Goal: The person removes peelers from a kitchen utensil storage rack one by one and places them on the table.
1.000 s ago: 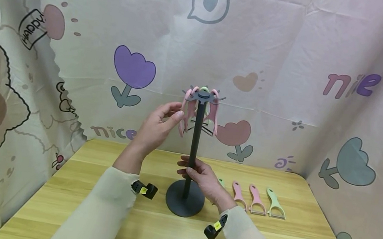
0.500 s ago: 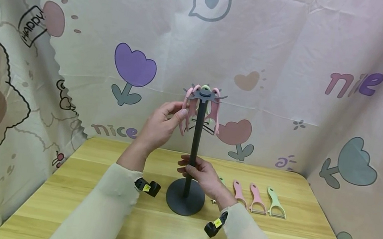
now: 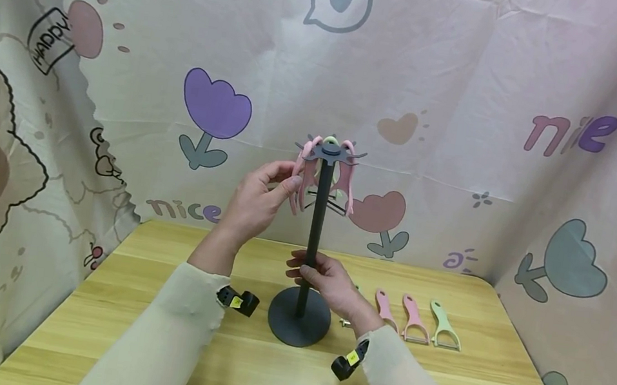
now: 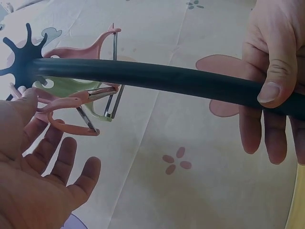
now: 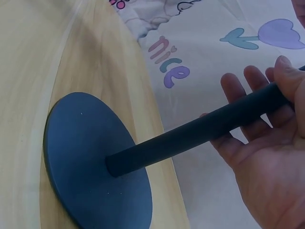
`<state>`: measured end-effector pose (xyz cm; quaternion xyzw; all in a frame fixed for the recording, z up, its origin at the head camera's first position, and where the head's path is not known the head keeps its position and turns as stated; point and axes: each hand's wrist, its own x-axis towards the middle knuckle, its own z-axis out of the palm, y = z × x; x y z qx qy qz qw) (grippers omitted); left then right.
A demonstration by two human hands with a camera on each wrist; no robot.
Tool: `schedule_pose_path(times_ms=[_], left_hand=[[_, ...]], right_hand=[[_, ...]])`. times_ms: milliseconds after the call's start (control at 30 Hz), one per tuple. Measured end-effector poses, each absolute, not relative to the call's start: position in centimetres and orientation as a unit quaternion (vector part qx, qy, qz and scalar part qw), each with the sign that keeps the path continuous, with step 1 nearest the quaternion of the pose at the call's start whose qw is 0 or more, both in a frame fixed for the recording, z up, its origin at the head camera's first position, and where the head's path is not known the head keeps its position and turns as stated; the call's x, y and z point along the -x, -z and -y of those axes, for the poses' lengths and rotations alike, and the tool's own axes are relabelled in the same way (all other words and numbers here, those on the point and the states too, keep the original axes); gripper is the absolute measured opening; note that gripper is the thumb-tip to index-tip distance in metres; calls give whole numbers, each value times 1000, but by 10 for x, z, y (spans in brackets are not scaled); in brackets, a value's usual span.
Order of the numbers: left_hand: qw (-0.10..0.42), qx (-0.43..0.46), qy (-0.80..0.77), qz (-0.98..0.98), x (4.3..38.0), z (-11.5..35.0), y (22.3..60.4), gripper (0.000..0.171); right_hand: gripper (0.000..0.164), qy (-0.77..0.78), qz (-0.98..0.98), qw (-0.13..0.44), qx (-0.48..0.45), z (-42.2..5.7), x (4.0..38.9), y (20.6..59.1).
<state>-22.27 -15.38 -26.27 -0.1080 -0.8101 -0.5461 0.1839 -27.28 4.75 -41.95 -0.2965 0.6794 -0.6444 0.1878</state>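
A dark stand with a slim pole (image 3: 315, 232), round base (image 3: 299, 318) and hooked top (image 3: 330, 152) stands upright on the table. My left hand (image 3: 257, 202) pinches a pink peeler (image 4: 74, 128) by its handle end, right at a hook on the stand's left side. Behind it, other pink peelers (image 4: 86, 51) and a green peeler (image 4: 71, 88) hang from the hooks, blades down. Lower on the pole, my right hand (image 3: 334, 284) grips it with thumb in front and fingers behind. Whether the pinched peeler's hole is fully over the hook is hidden by fingers.
To the right of the stand a row of peelers lies on the wooden table (image 3: 153, 302): two pink peelers (image 3: 411, 311), a green peeler (image 3: 440, 317), and another green one (image 3: 356, 288) mostly behind my right wrist. A printed curtain (image 3: 451, 42) surrounds the table.
My left hand has shifted slightly right, toward the pole, keeping its pinch on the pink peeler. The right hand stays on the pole. The head view has tilted a little.
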Motion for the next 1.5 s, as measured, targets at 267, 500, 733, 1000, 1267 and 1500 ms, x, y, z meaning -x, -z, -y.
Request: schedule_pose_path(times_ms=[267,500,733,1000,1267,1500], left_hand=[[187,101,548,809,222,153,263,38],[195,100,545,809,221,154,265,38],[199,89,549,807,220,154,264,40],[209,78,562,796,217,156,263,40],[232,64,579,779,214,165,264,41],[279,55,601,747,208,175,269,42]], right_hand=[[39,638,-690,173,295,-47,270,420],[41,637,-695,169,288,-47,270,422],[41,639,-691,169,291,-47,269,421],[39,639,-694,169,288,-45,269,422],[38,639,-692,167,293,-44,270,423],[36,634,-699,163,289,-44,272,422]])
